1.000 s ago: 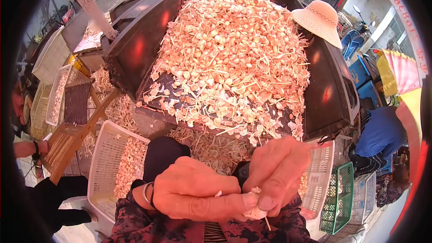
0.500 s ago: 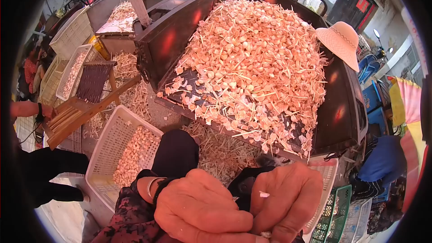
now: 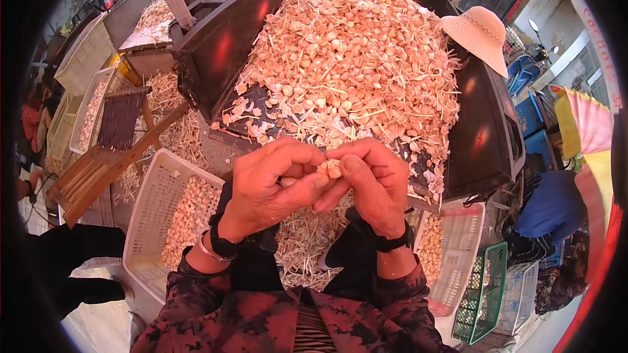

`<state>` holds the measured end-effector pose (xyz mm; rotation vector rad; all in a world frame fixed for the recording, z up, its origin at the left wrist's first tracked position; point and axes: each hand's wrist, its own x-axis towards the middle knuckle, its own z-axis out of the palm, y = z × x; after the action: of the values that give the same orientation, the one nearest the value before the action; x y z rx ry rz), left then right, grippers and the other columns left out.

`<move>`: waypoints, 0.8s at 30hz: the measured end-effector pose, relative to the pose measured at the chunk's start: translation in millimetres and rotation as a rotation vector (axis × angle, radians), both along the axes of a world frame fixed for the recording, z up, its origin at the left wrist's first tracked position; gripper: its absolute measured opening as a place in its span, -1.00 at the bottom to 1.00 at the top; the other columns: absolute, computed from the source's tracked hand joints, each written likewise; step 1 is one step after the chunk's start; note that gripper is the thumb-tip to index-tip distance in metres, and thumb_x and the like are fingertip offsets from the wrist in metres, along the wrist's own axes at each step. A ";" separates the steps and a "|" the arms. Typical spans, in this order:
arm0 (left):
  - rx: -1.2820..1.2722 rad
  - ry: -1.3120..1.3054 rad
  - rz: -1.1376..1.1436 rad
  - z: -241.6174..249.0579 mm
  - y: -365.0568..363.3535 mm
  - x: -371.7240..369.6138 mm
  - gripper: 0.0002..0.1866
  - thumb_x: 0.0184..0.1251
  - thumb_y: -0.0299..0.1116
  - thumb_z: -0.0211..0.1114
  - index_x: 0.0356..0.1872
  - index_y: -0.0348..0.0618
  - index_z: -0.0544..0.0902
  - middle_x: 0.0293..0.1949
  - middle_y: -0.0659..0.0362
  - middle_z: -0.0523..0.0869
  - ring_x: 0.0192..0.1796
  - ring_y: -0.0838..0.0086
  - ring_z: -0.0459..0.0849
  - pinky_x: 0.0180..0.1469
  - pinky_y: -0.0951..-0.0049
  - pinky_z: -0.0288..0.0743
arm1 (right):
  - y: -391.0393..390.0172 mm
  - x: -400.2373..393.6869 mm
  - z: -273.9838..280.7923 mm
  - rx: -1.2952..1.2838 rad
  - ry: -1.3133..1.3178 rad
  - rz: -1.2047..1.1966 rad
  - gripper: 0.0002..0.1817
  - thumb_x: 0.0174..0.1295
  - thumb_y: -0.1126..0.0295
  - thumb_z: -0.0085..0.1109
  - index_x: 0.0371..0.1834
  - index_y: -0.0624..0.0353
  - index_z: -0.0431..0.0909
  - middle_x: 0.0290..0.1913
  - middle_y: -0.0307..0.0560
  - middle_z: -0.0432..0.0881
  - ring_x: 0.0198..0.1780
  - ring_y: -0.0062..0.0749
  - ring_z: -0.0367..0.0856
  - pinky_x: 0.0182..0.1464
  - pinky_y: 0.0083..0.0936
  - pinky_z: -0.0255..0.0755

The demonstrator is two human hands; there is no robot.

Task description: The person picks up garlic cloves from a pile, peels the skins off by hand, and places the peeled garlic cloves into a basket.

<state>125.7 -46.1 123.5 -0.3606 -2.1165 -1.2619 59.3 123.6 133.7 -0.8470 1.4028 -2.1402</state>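
Both of my hands meet in front of my chest, with garlic cloves point(image 3: 330, 168) pinched between their fingertips. My left hand point(image 3: 271, 180) curls its fingers around the left side of the cloves, and another pale piece shows inside its fingers. On the other side, my right hand point(image 3: 373, 180) presses thumb and forefinger on the same cloves. Beyond the hands, a large heap of garlic cloves with dry skins and stalks point(image 3: 353, 59) lies on a dark cart bed point(image 3: 219, 68). A pale basket point(image 3: 152, 212) holding cloves stands left of my arms, and another basket point(image 3: 458, 248) with cloves is on the right.
A wooden folding chair point(image 3: 108, 170) stands at the left, near a person in dark trousers point(image 3: 85, 248). A straw hat point(image 3: 481, 36) hangs on the cart's right edge. Green crate point(image 3: 481, 294) at lower right; a person in blue point(image 3: 553, 206) beyond it. Stalks litter the ground.
Both hands have moved up and away from my body, and cloves now show between the fingertips. The view has shifted, revealing more of my lap and the right basket.
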 end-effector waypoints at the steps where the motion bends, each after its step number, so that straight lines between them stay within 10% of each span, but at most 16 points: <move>1: 0.034 -0.023 0.007 -5.4 -0.4 -3.9 -0.84 0.16 -0.51 0.43 -0.24 -0.27 0.67 -0.33 0.18 0.72 -0.43 0.66 0.67 -0.39 0.63 0.52 | -3.8 -1.5 -5.9 -0.043 -0.094 0.022 -0.78 0.43 0.42 0.09 -0.03 0.38 0.51 -0.32 -0.01 0.69 -0.41 -0.39 0.74 -0.42 -0.58 0.64; 7: 0.610 -0.399 -0.077 -16.7 7.8 -6.6 -0.84 0.30 -0.49 0.36 -0.16 -0.32 0.63 -0.37 0.26 0.73 -0.35 0.74 0.67 -0.38 0.69 0.50 | -13.1 -14.7 -28.5 -0.105 -0.293 0.081 -0.76 0.44 0.36 0.08 -0.06 0.38 0.48 -0.35 0.03 0.68 -0.47 -0.37 0.73 -0.53 -0.59 0.62; 24: 0.584 -0.463 0.225 -67.0 -69.7 119.1 -0.84 0.41 -0.39 0.27 -0.12 -0.25 0.62 -0.50 0.35 0.60 -0.53 0.79 0.47 -0.53 0.76 0.24 | -116.6 64.3 -80.1 -0.102 -0.468 0.545 -0.74 0.45 0.31 0.08 -0.11 0.30 0.31 -0.42 0.04 0.65 -0.55 -0.28 0.73 -0.66 -0.52 0.59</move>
<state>244.8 -115.8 56.5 0.4483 -1.9377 -1.8647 123.6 7.0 53.5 -0.6144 0.7300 -1.8273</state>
